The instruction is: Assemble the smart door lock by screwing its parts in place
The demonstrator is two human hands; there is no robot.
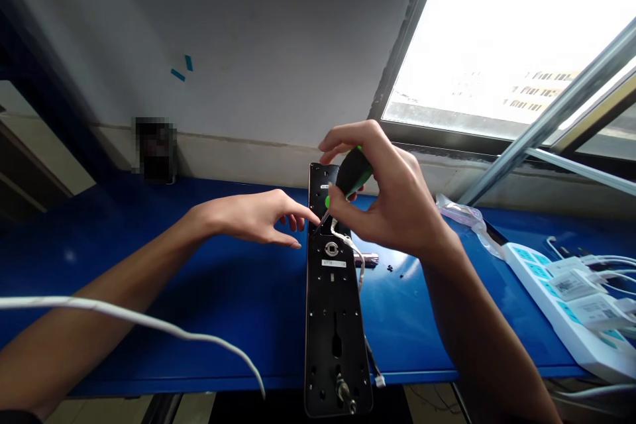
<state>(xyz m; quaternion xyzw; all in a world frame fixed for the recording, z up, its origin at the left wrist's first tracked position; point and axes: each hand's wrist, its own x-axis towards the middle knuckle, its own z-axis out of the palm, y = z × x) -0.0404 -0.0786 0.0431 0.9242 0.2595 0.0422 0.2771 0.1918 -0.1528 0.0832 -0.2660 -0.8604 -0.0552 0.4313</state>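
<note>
A long black door-lock panel (322,331) lies lengthwise away from me, its near end jutting past the table's front edge. My right hand (397,195) is closed around the black and green handle of a screwdriver (354,173). The tilted shaft points down to the panel's left side, in its upper half. Beside that tip, my left hand (263,217) stretches its index finger to the panel; the thumb is apart and the other fingers are curled, with nothing held. A white cable (354,246) crosses the panel's right edge. A metal spindle (344,392) sits at the near end.
The blue table (238,318) carries a shiny cylinder (368,260) and small dark screws (390,268) right of the panel. A white power strip (546,305) with several plugs stands far right, near a plastic bag (472,222). Another white cable (163,326) hangs across the left front.
</note>
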